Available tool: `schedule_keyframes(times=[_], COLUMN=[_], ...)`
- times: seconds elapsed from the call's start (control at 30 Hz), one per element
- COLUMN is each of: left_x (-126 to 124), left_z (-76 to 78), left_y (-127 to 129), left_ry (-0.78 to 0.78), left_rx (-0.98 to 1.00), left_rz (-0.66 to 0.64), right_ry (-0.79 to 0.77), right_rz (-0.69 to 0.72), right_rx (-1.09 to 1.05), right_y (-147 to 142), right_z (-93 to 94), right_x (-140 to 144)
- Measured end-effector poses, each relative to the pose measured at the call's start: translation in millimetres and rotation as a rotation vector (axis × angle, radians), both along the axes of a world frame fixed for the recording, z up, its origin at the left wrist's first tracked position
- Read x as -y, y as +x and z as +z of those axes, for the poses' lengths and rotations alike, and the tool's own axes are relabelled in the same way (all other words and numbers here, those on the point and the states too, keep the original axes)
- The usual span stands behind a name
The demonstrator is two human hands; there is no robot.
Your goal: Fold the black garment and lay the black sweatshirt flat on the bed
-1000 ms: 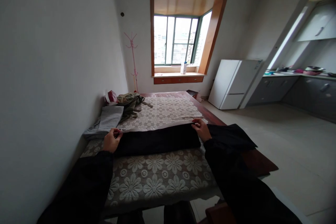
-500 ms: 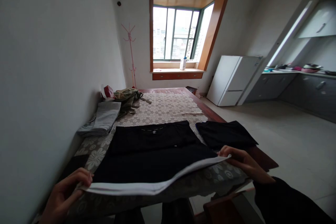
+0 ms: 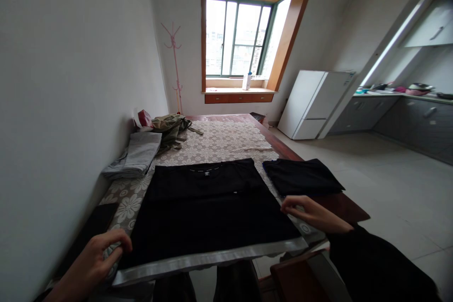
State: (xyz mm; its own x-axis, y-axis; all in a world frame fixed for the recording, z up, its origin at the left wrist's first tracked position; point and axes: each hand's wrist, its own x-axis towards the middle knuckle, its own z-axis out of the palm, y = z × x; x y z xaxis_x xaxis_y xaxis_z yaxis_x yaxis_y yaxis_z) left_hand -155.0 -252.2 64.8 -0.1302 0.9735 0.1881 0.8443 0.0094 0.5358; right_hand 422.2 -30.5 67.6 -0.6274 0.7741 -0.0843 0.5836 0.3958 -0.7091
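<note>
By the wall a folded grey garment [image 3: 136, 159] lies on the floral tablecloth [image 3: 226, 141]. The left hand [image 3: 97, 260] rests with loosely curled fingers on the near left corner of the black T-shirt [image 3: 207, 207], gripping nothing that I can see. The shirt lies flat over a grey-edged folding board [image 3: 208, 260]. The right hand [image 3: 309, 212] lies open at the shirt's right edge, just beside a folded black garment [image 3: 302, 175].

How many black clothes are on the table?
2. The big black shirt lies spread flat between the left hand and right hand. A smaller folded black garment sits at the table's right edge.
</note>
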Motion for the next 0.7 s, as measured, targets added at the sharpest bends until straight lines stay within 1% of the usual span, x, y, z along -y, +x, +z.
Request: schedule_keyframes(times=[0.07,0.13,0.2,0.23,0.3,0.33,0.4,0.47,0.53,0.6,0.7], left_x=[-34,-75,-118,-138,-170,-180,-191,-192,-188,-185,-184], left_z=[11.4,13.3,5.8,-0.3,-14.5,-21.9,-35.8,-47.3,-55.2,-58.9,-58.9], left_y=[1,2,1,-1,-4,-5,-6,-6,-5,-5,-8], left_ry=[-0.089,-0.097,-0.086,-0.062,-0.035,-0.021,0.014,0.056,0.088,0.101,0.1], left_rx=[0.084,0.086,0.017,-0.029,-0.064,-0.079,-0.099,-0.107,-0.102,-0.087,-0.052], left_rz=[-0.063,-0.074,-0.065,-0.026,0.047,0.092,0.178,0.249,0.293,0.312,0.319], right_ry=[0.076,0.202,0.329,0.357,0.398,0.415,0.45,0.468,0.468,0.455,0.424], right_rz=[-0.036,-0.088,-0.202,-0.243,-0.324,-0.361,-0.436,-0.489,-0.515,-0.525,-0.524], right_rx=[-0.059,-0.064,-0.027,-0.016,-0.003,-0.003,-0.006,-0.011,-0.018,-0.031,-0.065], right_y=[-22,-48,-75,-87,-107,-113,-121,-123,-121,-119,-115], right_z=[-2.9,-11.3,-22.6,-28.8,-42.2,-49.4,-63.7,-76.2,-84.7,-88.5,-87.6], right_x=[-36,-74,-108,-120,-136,-140,-141,-139,-138,-139,-142])
